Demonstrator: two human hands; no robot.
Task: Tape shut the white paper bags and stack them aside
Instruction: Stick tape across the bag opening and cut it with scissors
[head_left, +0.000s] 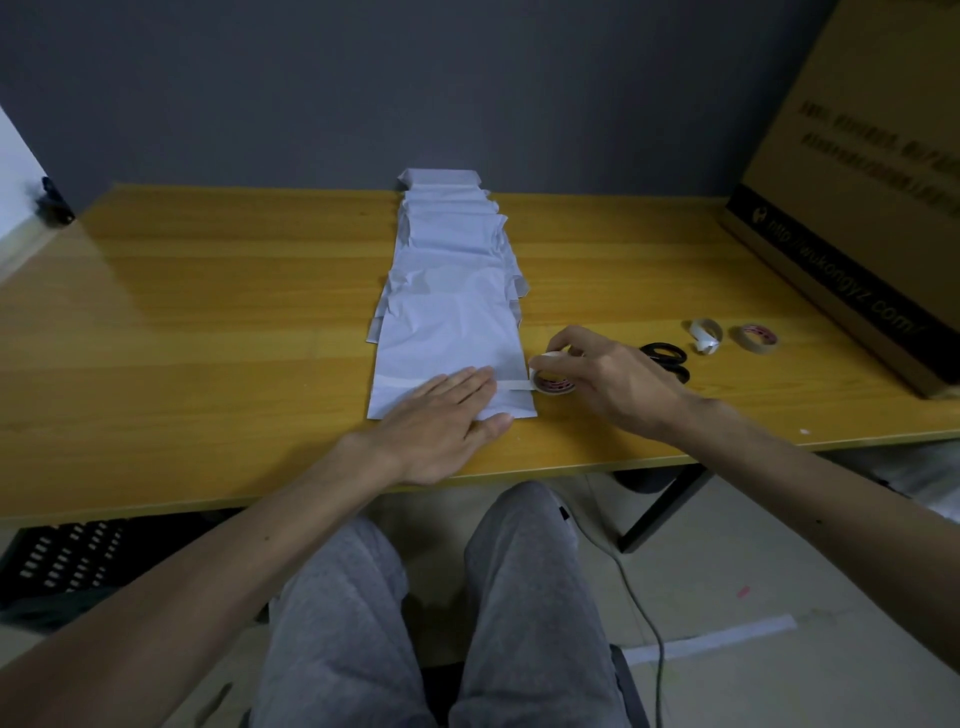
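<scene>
Several white paper bags (451, 244) lie overlapped in a row running away from me down the middle of the wooden table (208, 312). The nearest bag (452, 343) has its near end folded over. My left hand (441, 421) presses flat on that fold with straight fingers. My right hand (608, 379) grips a tape roll (553, 382) just off the bag's right edge. A short strip of tape (514, 385) runs from the roll onto the fold, toward my left fingertips.
Black-handled scissors (667, 358) lie right of my right hand. Two more tape rolls (705, 335) (756, 339) sit further right. A large cardboard box (857, 197) fills the table's right end. A black crate (67, 561) stands on the floor at the left.
</scene>
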